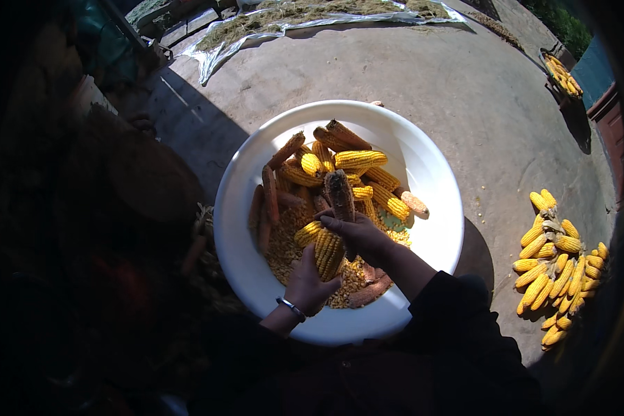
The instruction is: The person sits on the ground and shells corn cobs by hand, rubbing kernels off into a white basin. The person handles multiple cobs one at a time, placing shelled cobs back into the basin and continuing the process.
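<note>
A large white plastic basin (437, 208) stands before me. In it lie yellow corn ears (361, 159), reddish-brown bare cobs (286, 150) and loose corn kernels (286, 247). My left hand (310, 283), with a metal bracelet at the wrist, is closed around the lower part of a yellow corn ear (328, 253). My right hand (361, 234) grips a dark bare cob (339, 192), held roughly upright just above that ear. Whether the cob and the ear touch is hard to tell.
Bundled corn ears (556, 270) lie on the concrete ground at the right. Farther off at the upper right is a container of corn (562, 75). A white sheet (213, 62) bearing dried plant matter (291, 14) stretches along the top. The left side is in deep shadow.
</note>
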Action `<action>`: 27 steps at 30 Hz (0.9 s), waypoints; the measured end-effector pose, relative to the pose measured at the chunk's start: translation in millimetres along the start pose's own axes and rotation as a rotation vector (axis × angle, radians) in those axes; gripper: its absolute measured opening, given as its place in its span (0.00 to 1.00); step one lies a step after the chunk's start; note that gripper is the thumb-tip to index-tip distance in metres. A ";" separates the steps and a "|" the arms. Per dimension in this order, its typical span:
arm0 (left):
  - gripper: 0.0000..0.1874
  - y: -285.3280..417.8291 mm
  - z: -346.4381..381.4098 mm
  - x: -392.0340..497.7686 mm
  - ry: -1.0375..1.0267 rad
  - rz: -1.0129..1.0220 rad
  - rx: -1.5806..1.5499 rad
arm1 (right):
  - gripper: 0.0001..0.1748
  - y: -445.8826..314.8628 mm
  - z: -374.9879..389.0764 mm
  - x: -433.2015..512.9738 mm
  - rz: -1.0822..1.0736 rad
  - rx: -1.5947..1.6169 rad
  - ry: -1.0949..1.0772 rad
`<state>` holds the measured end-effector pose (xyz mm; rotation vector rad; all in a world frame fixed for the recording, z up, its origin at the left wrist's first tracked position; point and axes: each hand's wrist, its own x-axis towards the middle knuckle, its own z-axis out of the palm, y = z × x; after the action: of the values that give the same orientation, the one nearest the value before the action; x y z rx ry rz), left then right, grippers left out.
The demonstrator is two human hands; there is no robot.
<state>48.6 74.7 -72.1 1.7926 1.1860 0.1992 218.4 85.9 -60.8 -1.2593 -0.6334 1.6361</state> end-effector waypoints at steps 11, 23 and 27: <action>0.31 18.0 -27.7 -10.0 -0.410 -0.353 -1.030 | 0.12 18.4 0.7 8.9 -0.131 -0.001 0.214; 0.38 -24.9 12.2 2.0 0.011 0.081 -0.074 | 0.18 21.5 8.3 2.7 -0.211 -0.113 0.083; 0.37 15.9 -14.4 -11.9 -0.250 -0.164 -0.709 | 0.12 33.2 10.4 0.2 -0.433 -0.233 0.234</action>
<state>44.2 72.9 -48.0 1.0611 0.9199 0.2530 196.6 73.5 -84.9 -1.3423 -0.8957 1.0649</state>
